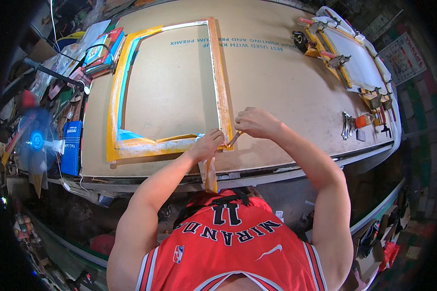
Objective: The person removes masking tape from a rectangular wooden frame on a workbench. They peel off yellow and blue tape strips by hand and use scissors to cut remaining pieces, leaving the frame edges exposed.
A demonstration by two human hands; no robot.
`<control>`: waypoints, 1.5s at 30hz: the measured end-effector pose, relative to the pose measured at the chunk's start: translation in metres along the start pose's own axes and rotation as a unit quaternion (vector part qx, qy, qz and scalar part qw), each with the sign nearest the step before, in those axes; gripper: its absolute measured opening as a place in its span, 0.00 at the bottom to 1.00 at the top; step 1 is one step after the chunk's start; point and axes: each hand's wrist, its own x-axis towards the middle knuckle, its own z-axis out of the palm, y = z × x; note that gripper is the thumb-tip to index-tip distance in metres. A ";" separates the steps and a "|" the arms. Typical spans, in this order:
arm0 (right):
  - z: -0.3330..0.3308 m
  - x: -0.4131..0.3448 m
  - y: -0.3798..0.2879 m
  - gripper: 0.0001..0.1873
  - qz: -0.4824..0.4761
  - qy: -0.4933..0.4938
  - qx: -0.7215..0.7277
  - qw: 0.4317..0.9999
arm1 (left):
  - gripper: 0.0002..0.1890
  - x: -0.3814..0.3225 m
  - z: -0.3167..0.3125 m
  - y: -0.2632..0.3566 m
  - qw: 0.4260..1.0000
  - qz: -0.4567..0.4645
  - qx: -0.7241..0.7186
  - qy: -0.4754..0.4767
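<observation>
A rectangular wooden frame [221, 91] lies on the brown board, its left and near sides largely wrapped in yellow tape. Blue and white layers show along its inner edges. My left hand [208, 144] has its fingers bent over the near right corner. Just right of that corner, my right hand [258, 123] pinches a slim hand tool [234, 139], whose tip meets the corner. The tool's exact kind is too small to tell. Below my left hand, a loose strip of yellowish tape [209, 176] hangs over the table's front edge; its upper end is hidden.
Brown printed board [276, 80] covers the table. Rightward lie wrenches [346, 125], an orange bottle [364, 120] and a white-faced frame [357, 58] with clamps. Books [103, 51], a blue book [71, 147] and a small fan [37, 140] stand along the left.
</observation>
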 end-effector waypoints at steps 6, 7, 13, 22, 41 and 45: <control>-0.003 0.040 -0.008 0.07 -0.079 -0.038 -0.062 0.994 | 0.17 -0.007 0.007 -0.006 0.999 -0.035 -0.024 -0.007; -0.011 0.038 -0.017 0.07 -0.077 -0.021 -0.061 0.995 | 0.16 -0.007 0.009 -0.006 0.999 -0.037 -0.034 -0.001; -0.035 0.023 -0.068 0.06 -0.074 -0.142 -0.112 0.981 | 0.19 -0.007 0.012 -0.006 0.998 -0.055 -0.014 0.012; -0.023 -0.017 -0.017 0.02 0.029 -0.115 -0.039 0.992 | 0.20 -0.003 0.006 -0.004 0.998 -0.054 -0.024 -0.003; -0.027 -0.004 -0.056 0.02 -0.055 -0.147 -0.139 0.978 | 0.13 -0.006 0.009 -0.004 0.997 -0.072 -0.036 -0.015; -0.025 -0.019 -0.082 0.07 -0.072 -0.126 -0.164 0.976 | 0.11 -0.002 0.013 -0.004 0.995 -0.078 -0.056 0.003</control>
